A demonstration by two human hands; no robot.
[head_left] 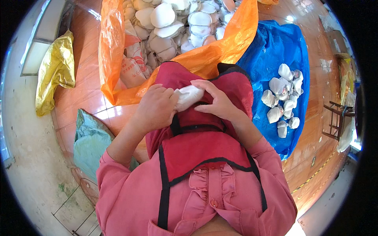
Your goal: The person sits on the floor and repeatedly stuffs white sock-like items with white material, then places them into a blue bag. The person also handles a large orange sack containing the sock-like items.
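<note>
Above my lap, a small rolled or folded white bundle [188,97] is held between both hands; its exact kind does not show. My left hand [157,105] is closed on the left end, fingers curled. My right hand [217,99] grips the other end, index finger along the top and thumb below. Past my knees, an orange plastic sack [112,51] lies open, full of flat, rounded white pads [162,15]. At my right, several similar white bundles [278,87] lie in a loose group on a blue plastic sheet [260,129].
A red apron [208,151] with black edging covers my lap. To the left lie a yellow sack [57,70] and a green sack [92,137] on the floor. A small wooden stool [336,120] stands at the far right. A printed bag [134,70] sits inside the orange sack.
</note>
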